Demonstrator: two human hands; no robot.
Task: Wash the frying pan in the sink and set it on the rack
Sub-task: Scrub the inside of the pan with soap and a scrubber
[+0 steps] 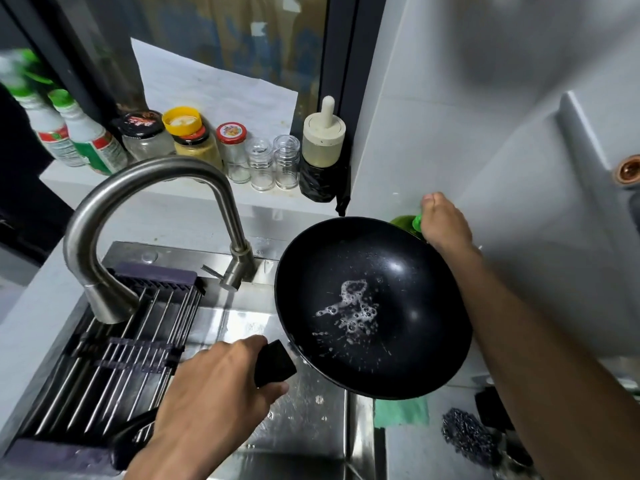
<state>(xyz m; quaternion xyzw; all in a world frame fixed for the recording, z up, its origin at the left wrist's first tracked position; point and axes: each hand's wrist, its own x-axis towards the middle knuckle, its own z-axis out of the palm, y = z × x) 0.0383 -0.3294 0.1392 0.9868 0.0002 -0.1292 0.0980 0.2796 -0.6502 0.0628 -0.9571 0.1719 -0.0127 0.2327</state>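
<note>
Item: black frying pan (374,306), held over the sink (304,427), suds in its bowl.
I see my left hand (214,393) clenched round the pan's handle (273,363); my right hand (445,223) grasps a green bottle (403,223) beyond the far rim. Rack (114,355) lies left, under the faucet (104,237).

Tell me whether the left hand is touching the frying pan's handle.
Touching. The head view shows the left hand with fingers and thumb curled round the black handle of the frying pan, holding it over the sink.
</note>
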